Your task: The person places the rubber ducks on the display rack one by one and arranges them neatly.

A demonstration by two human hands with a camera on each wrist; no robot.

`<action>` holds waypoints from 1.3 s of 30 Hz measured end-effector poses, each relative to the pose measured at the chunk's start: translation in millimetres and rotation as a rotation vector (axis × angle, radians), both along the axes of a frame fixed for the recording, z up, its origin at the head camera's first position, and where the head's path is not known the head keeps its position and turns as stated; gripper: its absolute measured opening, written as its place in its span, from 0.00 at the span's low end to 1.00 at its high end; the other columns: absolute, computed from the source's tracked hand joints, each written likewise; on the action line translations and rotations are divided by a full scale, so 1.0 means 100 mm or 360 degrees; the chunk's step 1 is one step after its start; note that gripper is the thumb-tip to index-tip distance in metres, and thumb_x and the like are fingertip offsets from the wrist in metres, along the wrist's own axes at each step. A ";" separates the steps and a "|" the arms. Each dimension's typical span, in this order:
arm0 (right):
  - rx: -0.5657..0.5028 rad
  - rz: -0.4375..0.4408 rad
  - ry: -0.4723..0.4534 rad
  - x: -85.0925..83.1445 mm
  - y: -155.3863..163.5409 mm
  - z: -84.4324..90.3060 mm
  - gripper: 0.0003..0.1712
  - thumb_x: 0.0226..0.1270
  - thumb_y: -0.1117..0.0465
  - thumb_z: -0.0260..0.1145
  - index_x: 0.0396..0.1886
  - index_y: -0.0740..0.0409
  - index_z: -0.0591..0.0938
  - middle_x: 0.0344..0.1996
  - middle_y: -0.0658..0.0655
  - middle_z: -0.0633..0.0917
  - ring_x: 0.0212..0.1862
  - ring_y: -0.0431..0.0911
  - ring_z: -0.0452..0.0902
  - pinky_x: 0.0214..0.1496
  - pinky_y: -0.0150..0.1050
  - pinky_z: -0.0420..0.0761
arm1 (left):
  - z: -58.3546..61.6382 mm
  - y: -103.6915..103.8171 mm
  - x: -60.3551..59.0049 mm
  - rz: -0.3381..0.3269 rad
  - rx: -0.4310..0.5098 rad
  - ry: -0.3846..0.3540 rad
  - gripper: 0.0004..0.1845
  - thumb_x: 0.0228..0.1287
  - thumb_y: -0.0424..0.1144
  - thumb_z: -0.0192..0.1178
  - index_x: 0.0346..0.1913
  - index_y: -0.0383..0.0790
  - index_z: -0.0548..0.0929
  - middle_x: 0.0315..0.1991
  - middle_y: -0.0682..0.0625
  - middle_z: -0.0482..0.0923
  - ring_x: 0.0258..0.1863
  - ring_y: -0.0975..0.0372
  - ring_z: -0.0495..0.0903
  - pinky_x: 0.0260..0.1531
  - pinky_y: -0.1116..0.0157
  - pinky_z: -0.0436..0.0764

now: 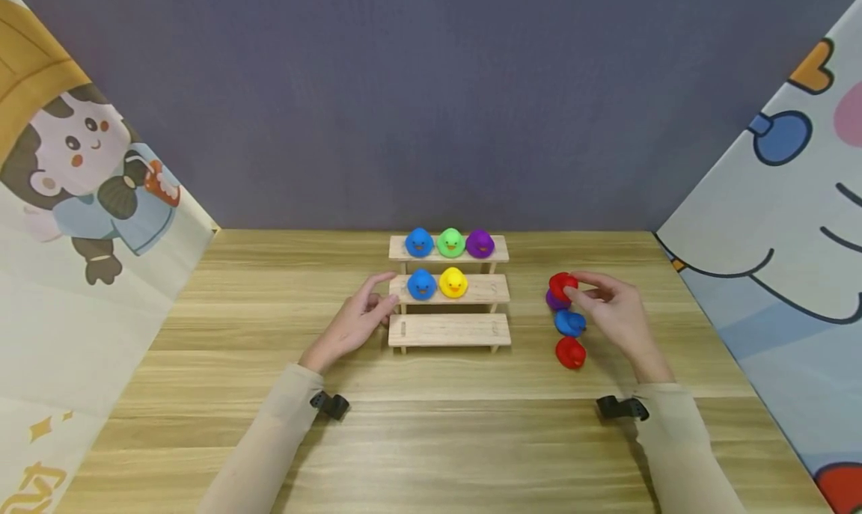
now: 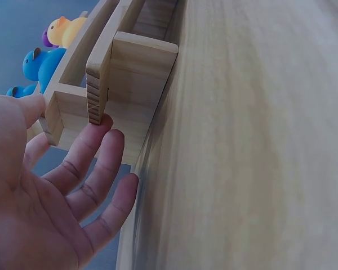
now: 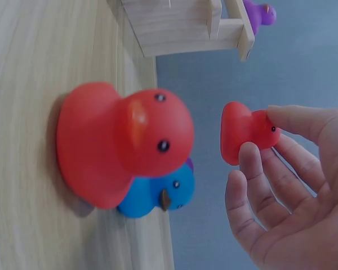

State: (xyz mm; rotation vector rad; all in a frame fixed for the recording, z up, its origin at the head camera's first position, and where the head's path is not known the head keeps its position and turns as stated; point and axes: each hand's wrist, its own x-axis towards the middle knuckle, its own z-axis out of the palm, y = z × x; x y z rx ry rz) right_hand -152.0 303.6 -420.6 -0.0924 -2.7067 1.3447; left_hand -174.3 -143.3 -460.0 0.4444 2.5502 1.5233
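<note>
Five ducks shelved. My right hand point(image 1: 616, 312) pinches a red duck point(image 1: 562, 283); three wait on the table point(image 1: 471, 439). Left hand point(image 1: 357, 319), relaxed, steadies the rack point(image 1: 449, 331).

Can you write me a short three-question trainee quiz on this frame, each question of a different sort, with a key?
1. True or false: the right hand pinches a red duck lifted clear of the table.
2. How many ducks stand on the middle step of the wooden stand? A) one B) two C) three
3. Fill in: the left hand rests against the stand's ____ end, holding no duck.

Key:
1. True; the right wrist view shows it between thumb and fingertips, off the wood.
2. B: a blue duck and a yellow duck.
3. Left; the fingers touch its end frame.
</note>
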 end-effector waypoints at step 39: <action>-0.0066 0.0179 0.0088 -0.07 -0.60 0.11 0.23 0.70 0.50 0.77 0.60 0.53 0.89 0.48 0.61 0.92 0.40 0.34 0.85 0.41 0.29 0.82 | 0.00 0.00 0.00 0.0003 0.0008 -0.0001 0.28 0.86 0.53 0.52 0.81 0.54 0.65 0.38 0.45 0.87 0.38 0.55 0.85 0.48 0.56 0.81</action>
